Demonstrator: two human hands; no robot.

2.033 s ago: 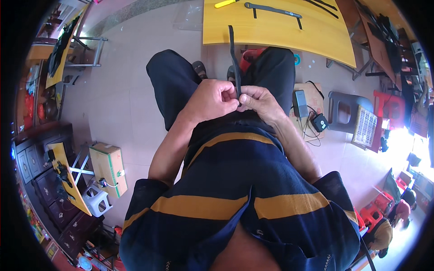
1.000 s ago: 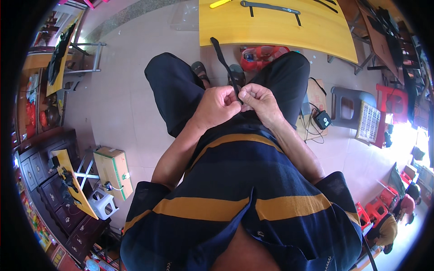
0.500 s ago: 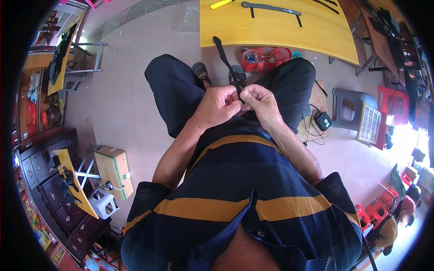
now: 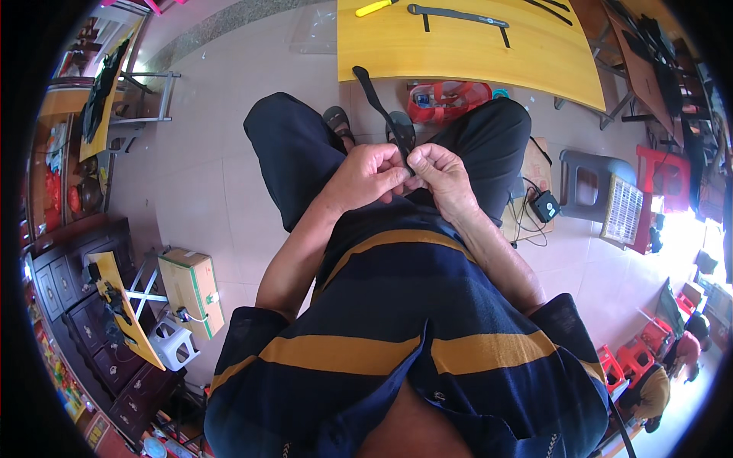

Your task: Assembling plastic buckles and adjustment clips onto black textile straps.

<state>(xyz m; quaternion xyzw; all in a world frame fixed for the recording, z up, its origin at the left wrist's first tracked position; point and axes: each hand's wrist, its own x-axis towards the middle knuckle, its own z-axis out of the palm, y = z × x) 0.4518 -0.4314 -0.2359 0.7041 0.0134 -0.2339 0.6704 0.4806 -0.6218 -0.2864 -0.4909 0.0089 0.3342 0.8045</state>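
Over my lap, a long black strap (image 4: 374,98) is pinched between both hands, its wide rounded end sticking out forward and to the left. My left hand (image 4: 369,177) has thumb and fingers closed on the strap's near end. My right hand (image 4: 440,177) grips the same end beside it, thumb and index finger pressed together. The fingertips almost meet, and the bit of strap between them is mostly hidden. On the yellow table (image 4: 458,57) ahead lies a similar dark grey strap (image 4: 458,15) with two short black pieces crossing under it.
A yellow-handled tool (image 4: 374,8) and thin black strips (image 4: 551,11) lie on the table. Below its edge sits a red basket (image 4: 450,101). To the right are a black box with cables (image 4: 545,204) and a grey chair (image 4: 586,183); at left, a cardboard box (image 4: 191,290).
The strap's free end has dipped slightly and swung a little to the left. Both hands keep their pinch at nearly the same place.
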